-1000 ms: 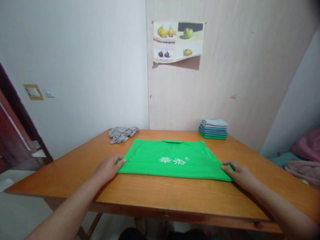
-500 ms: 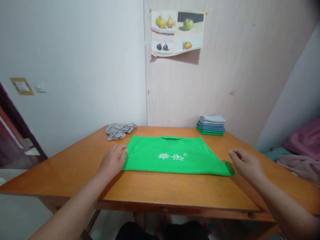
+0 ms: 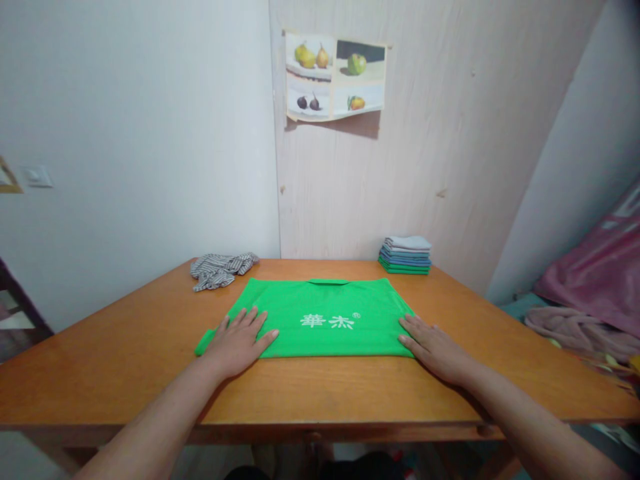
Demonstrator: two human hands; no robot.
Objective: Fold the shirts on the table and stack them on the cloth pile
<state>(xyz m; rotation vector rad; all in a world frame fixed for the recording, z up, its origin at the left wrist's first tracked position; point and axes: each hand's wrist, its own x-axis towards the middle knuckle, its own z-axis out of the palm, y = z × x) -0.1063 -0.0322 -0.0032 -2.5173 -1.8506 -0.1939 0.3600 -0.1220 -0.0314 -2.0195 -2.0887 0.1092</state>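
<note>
A green shirt [image 3: 320,303] with white printed characters lies folded on the wooden table [image 3: 310,390], its collar towards the wall. My left hand [image 3: 237,343] rests flat on the shirt's left part with the fingers spread. Beyond that hand, a small green corner sticks out to the left. On the right edge of the shirt, my right hand [image 3: 435,347] lies flat, fingers stretched out. Neither hand grips the cloth.
A crumpled striped cloth [image 3: 220,270] lies at the table's back left. At the back right stands a stack of folded clothes [image 3: 406,255]. Pink and mauve fabrics [image 3: 580,327] are heaped beyond the right side. A fruit picture [image 3: 335,77] hangs on the wall.
Both hands were closed at the shirt's sides and are now spread flat on it. The right sleeve end no longer sticks out; a green corner shows at left. The view has shifted right.
</note>
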